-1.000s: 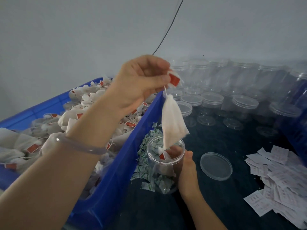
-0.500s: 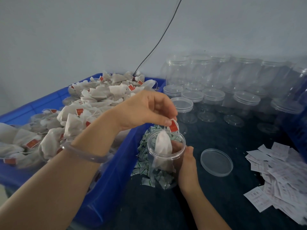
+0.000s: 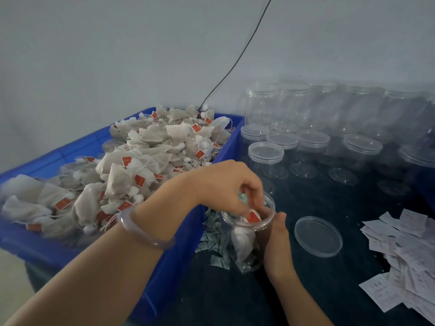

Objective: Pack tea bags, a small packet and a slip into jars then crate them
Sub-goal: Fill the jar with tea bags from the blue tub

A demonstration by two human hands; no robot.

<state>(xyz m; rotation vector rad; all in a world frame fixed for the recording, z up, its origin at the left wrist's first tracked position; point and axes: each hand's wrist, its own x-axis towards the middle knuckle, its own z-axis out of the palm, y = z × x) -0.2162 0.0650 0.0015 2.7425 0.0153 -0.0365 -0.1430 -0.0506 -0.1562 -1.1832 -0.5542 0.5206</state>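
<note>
An open clear jar (image 3: 255, 256) stands on the dark table beside the blue crate (image 3: 179, 250). My right hand (image 3: 276, 241) grips the jar's right side. My left hand (image 3: 226, 184) reaches over the jar's mouth, its fingertips pinching the red tag (image 3: 253, 217) of a white tea bag (image 3: 240, 241) that hangs inside the jar. Other tea bags fill the jar's lower part. The crate holds a heap of tea bags (image 3: 141, 161) with red tags. Small green-and-white packets (image 3: 211, 241) lie between crate and jar. White slips (image 3: 404, 255) lie at the right.
The jar's loose clear lid (image 3: 317, 236) lies flat just right of my right hand. Several lidded and open empty jars (image 3: 306, 137) stand in rows at the back right. A black cable (image 3: 235, 62) runs down the wall behind the crate.
My left hand has come down from high above the jar to its mouth, lowering the tea bag inside. My right hand has kept its grip on the jar.
</note>
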